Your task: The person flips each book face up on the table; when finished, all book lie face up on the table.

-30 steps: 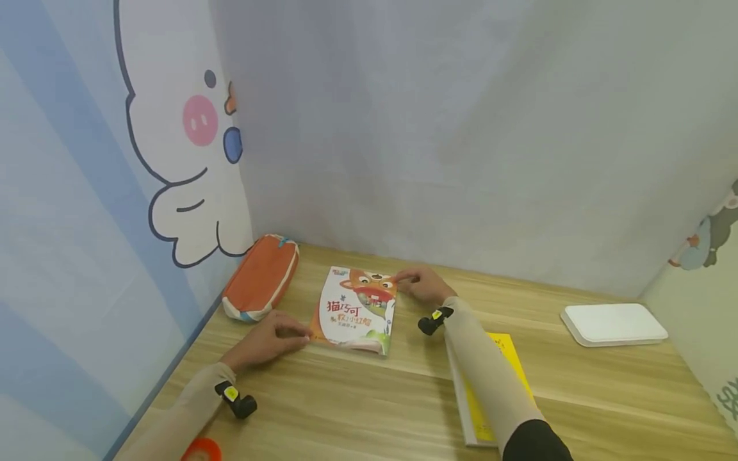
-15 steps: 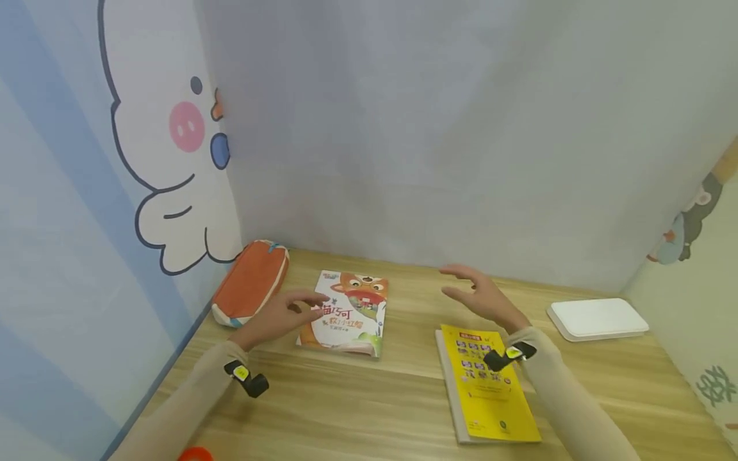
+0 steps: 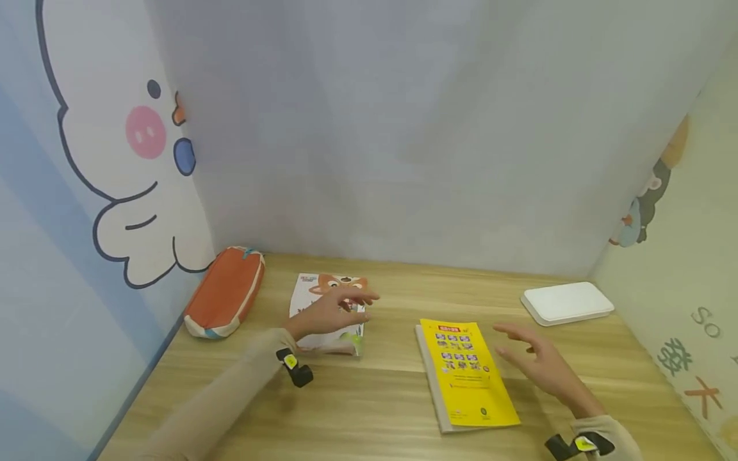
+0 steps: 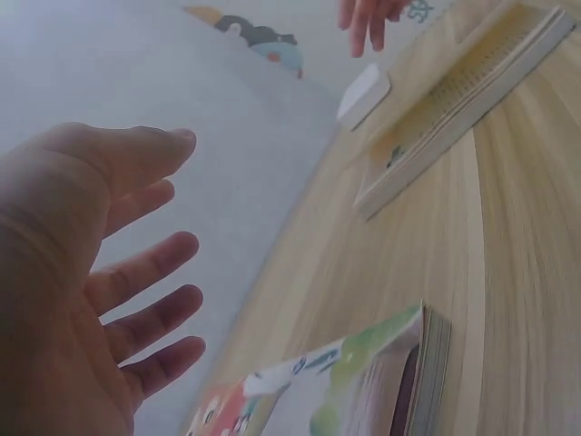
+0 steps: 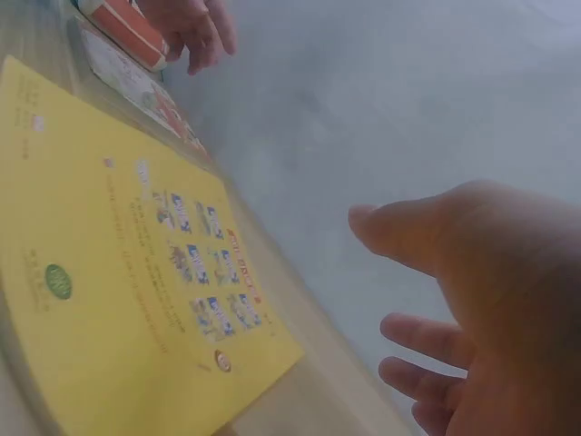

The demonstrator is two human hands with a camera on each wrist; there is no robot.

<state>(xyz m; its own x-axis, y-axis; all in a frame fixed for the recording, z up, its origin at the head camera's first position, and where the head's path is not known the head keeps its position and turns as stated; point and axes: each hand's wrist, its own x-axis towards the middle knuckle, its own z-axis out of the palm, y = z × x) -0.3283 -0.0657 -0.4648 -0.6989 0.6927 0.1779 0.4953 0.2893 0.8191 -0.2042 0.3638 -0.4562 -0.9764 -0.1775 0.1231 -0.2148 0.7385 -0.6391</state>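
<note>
A picture book with a cartoon animal on its cover lies flat near the back left of the wooden table. My left hand hovers over it, fingers spread and straight, holding nothing; the left wrist view shows the same open left hand above the picture book's corner. A yellow book lies in the middle of the table. My right hand floats just to its right, fingers spread and empty. From the right wrist, the open right hand hangs beside the yellow book's cover.
An orange pencil case lies against the left wall. A flat white box sits at the back right. Walls close the table on the left, back and right.
My left hand has slid right, over the picture book. My right hand has drawn back from the far side to the right of the yellow book. The head view has swung right.
</note>
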